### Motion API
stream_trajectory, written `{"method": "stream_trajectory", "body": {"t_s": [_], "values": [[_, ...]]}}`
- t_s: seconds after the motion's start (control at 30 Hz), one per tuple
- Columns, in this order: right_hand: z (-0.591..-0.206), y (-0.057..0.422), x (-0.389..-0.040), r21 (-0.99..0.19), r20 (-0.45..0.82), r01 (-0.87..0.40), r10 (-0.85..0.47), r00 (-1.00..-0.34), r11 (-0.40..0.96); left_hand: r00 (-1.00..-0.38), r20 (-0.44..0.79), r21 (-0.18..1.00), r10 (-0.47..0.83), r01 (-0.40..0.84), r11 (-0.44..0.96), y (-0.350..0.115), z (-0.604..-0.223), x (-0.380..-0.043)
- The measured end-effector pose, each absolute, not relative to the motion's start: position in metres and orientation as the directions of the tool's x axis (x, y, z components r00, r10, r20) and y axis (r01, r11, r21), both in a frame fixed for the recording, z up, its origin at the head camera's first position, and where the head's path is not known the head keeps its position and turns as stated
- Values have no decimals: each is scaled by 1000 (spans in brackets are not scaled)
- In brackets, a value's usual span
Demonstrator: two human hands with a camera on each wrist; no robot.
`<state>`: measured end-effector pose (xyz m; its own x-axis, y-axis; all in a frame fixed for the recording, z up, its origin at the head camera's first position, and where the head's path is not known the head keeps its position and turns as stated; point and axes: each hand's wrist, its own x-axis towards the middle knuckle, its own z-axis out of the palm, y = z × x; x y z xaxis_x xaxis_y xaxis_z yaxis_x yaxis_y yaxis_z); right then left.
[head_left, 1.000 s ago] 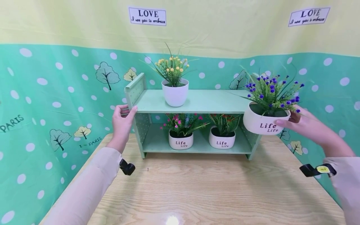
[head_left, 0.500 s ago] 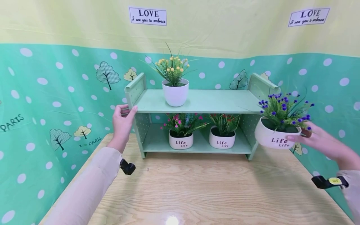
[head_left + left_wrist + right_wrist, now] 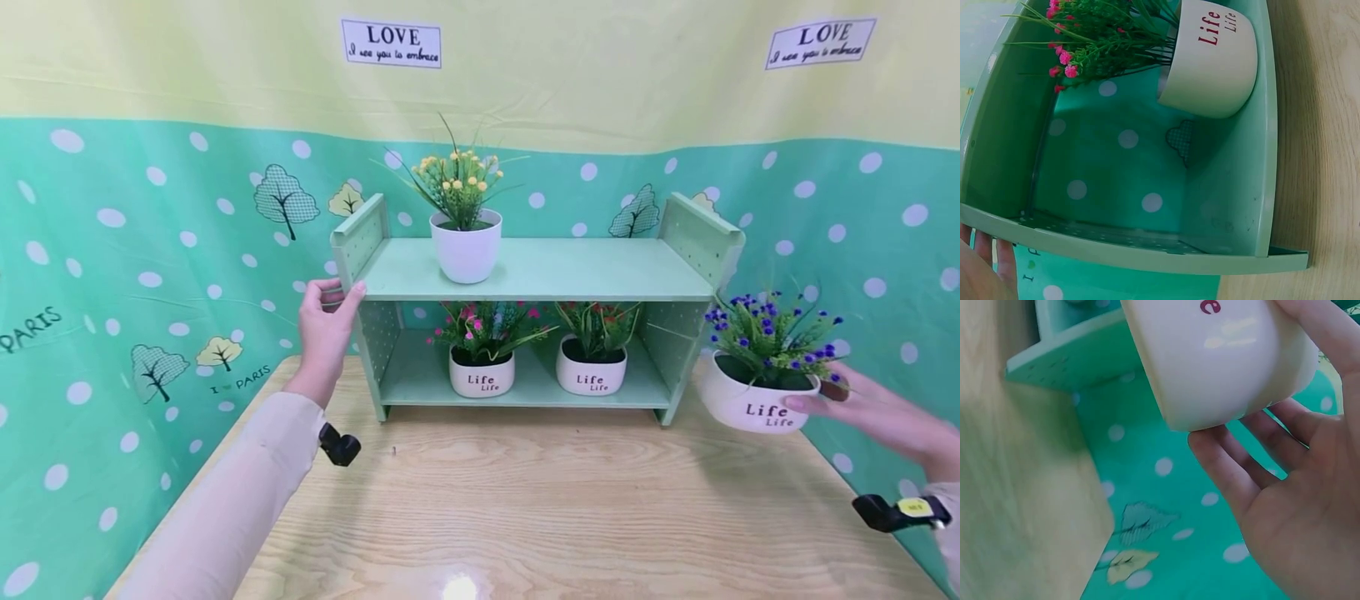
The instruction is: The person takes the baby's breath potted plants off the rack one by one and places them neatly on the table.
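My right hand point(image 3: 862, 408) grips the right side of a white oval flower pot point(image 3: 753, 404) marked "Life", with purple flowers. Its thumb lies on the front, and in the right wrist view the fingers point(image 3: 1229, 469) reach to the pot's underside. The pot is held up over the table, right of the green two-tier shelf point(image 3: 540, 275). At the shelf's left side panel, my left hand point(image 3: 326, 337) holds on, thumb at the front edge and fingers on the outer side. In the left wrist view only part of that hand point(image 3: 985, 269) shows.
On the upper tier stands a round white pot point(image 3: 465, 254) with yellow flowers. The lower tier holds a "Life" pot point(image 3: 482, 375) with pink flowers and another point(image 3: 591, 369) with red ones. A patterned curtain point(image 3: 187, 275) hangs behind the wooden table point(image 3: 525, 500).
My right hand has carried the purple flower pot down and to the right, away from the shelf's upper right end, uncovering the right side panel. My left hand stays in place.
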<state>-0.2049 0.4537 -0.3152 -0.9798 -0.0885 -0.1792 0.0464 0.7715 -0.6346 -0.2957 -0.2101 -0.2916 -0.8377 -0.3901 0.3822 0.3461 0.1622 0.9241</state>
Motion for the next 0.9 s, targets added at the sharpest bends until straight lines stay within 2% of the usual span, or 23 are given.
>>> {"method": "stream_trajectory", "body": {"t_s": [0.47,0.7,0.9], "values": [[-367,494,-205,-628,-305,155,-58,-951,763,-840,371,929,-395,335,160,-211,-291,-296],[-392,505,-204,-671,-432,255,-87,-898,697,-846,368,930,-387,326,170,-211,-291,-297],[-404,509,-204,-703,-431,261,-104,-897,662,-841,376,926,-389,339,164,-211,-291,-297]]}}
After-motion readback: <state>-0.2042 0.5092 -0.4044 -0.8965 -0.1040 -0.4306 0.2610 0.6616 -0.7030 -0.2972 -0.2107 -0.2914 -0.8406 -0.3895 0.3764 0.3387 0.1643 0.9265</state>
